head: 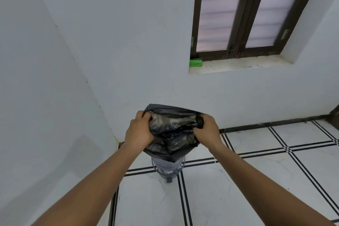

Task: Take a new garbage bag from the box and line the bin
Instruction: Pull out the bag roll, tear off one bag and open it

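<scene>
- You have one black garbage bag [171, 132] stretched between your two hands, its mouth pulled wide and facing you, glossy wrinkled plastic showing inside.
- Your left hand [138, 131] has its grip closed on the left rim of the bag, fingers curled over the edge and into the opening.
- Your right hand [207, 130] pinches the right rim, fingers and thumb bunched around gathered plastic.
- The bag hangs directly over one grey bin [167, 168], its lower end draped on the bin's top; whether it has gone inside cannot be told.
- A small label sits on the bin's front, too small to read.
- The bin stands on the floor [256, 180] near the corner where two white walls meet, the left wall [36, 97] just beside it; open tiled floor lies to your right and toward you.
- The white tiles are crossed by double black lines, with a dark skirting along the base of the far wall.
- One green box [196, 63] rests at the left end of the window sill [238, 64], well apart from the bin; its printing is illegible.
- One dark-framed window [247, 11] with two panes sits above the sill.
</scene>
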### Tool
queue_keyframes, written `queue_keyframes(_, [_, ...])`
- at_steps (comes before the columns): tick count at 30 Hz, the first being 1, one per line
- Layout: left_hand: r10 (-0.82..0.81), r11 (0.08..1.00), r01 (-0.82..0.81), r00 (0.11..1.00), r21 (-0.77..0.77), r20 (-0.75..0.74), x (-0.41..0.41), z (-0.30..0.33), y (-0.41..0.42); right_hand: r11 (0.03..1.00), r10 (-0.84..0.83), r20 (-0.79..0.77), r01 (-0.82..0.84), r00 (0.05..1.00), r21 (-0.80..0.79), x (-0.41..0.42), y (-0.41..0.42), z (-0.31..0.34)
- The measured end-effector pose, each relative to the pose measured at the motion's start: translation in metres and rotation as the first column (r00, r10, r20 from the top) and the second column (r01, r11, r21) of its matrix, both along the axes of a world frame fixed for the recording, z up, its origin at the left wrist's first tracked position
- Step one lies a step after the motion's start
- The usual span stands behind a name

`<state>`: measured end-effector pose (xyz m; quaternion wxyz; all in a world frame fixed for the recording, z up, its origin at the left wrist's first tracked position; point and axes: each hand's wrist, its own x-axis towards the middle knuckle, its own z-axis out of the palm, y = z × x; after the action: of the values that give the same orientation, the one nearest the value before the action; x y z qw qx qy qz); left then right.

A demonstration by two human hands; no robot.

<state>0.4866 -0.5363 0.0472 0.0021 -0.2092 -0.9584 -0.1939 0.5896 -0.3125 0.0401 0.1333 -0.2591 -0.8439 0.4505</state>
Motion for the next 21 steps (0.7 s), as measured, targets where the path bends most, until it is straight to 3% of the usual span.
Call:
queue_keyframes(4, [0.092, 0.994, -0.108, 0.905, -0.016, -0.416, 0.02, 0.013, 0.009, 0.94, 0.037, -0.347, 0.086, 0.937, 0.331, 0.001, -0.015, 0.006])
queue_keyframes(6, [0.074, 0.996, -0.085, 0.87, 0.0, -0.487, 0.023, 0.006, 0.005, 0.862, 0.12, -0.336, 0.069, 0.934, 0.501, 0.001, -0.012, -0.003])
queue_keyframes(7, [0.047, 0.997, -0.074, 0.877, -0.038, -0.478, 0.024, -0.002, 0.001, 0.813, 0.176, -0.203, -0.026, 0.963, 0.582, 0.002, -0.007, -0.01])
queue_keyframes(8, [0.003, 0.992, -0.059, 0.9, -0.114, -0.435, 0.026, -0.011, -0.004, 0.753, 0.207, 0.029, -0.178, 0.978, 0.634, 0.004, -0.002, -0.017])
queue_keyframes(9, [-0.046, 0.979, -0.027, 0.937, -0.202, -0.347, 0.027, -0.025, -0.009, 0.705, 0.195, 0.31, -0.352, 0.931, 0.615, 0.006, 0.002, -0.022])
queue_keyframes(11, [-0.133, 0.932, 0.102, 0.989, -0.348, -0.067, 0.027, -0.052, -0.02, 0.71, 0.136, 0.744, -0.588, 0.655, 0.388, 0.013, 0.002, -0.025])
queue_keyframes(12, [-0.147, 0.905, 0.187, 0.98, -0.383, 0.132, 0.024, -0.062, -0.025, 0.735, 0.135, 0.827, -0.615, 0.546, 0.286, 0.016, 0.001, -0.028])
queue_keyframes(13, [-0.105, 0.883, 0.244, 0.935, -0.4, 0.34, 0.021, -0.068, -0.027, 0.758, 0.14, 0.846, -0.605, 0.515, 0.243, 0.017, 0.001, -0.029])
queue_keyframes(14, [-0.046, 0.878, 0.261, 0.88, -0.401, 0.472, 0.017, -0.071, -0.029, 0.782, 0.142, 0.823, -0.572, 0.551, 0.248, 0.016, 0.001, -0.03])
queue_keyframes(16, [0.029, 0.934, 0.145, 0.881, -0.327, 0.471, 0.013, -0.065, -0.026, 0.855, 0.132, 0.655, -0.42, 0.744, 0.305, 0.01, 0.004, -0.032])
queue_keyframes(18, [0.086, 0.989, -0.064, 0.983, -0.132, 0.164, 0.013, -0.049, -0.023, 0.892, 0.147, 0.353, -0.278, 0.924, 0.356, 0.004, 0.008, -0.029])
queue_keyframes(20, [0.146, 0.989, -0.15, 0.968, -0.004, -0.202, 0.017, -0.03, -0.017, 0.884, 0.172, 0.075, -0.188, 0.982, 0.428, 0.001, 0.004, -0.023])
queue_keyframes(21, [0.149, 0.989, -0.143, 0.937, 0.041, -0.315, 0.019, -0.023, -0.014, 0.875, 0.163, -0.029, -0.131, 0.986, 0.466, 0.002, 0.0, -0.02])
